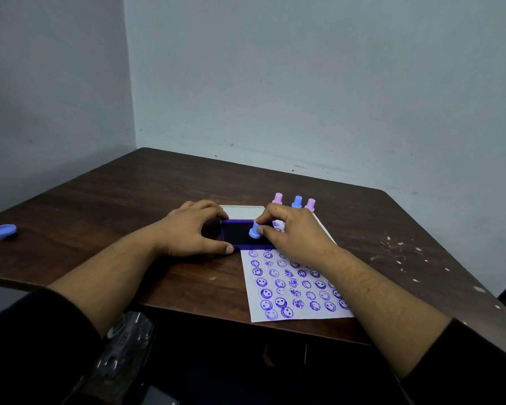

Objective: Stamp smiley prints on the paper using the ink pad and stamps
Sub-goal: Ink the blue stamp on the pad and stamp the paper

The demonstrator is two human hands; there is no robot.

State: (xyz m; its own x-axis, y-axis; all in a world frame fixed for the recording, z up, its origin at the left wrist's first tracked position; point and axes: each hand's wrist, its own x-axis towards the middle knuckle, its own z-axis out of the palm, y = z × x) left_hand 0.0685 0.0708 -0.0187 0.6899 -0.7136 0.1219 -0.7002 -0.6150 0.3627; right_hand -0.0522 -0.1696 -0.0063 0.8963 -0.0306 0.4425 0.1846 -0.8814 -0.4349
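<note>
A dark ink pad (236, 233) in a purple frame lies on the white paper (292, 287), which bears several rows of purple smiley prints. My right hand (292, 232) pinches a small blue stamp (255, 230) and presses it tilted onto the pad's right part. My left hand (192, 229) grips the pad's left edge, thumb along its near side. Behind my right hand stand a pink stamp (278, 198), a blue stamp (297, 202) and another pink stamp (310, 204), upright in a row.
The dark wooden table (123, 206) stands in a corner of pale blue walls. A round blue-and-pink lid (1, 231) lies at the far left edge. White paint flecks dot the table's right side. A plastic-wrapped object (123, 346) sits below the near edge.
</note>
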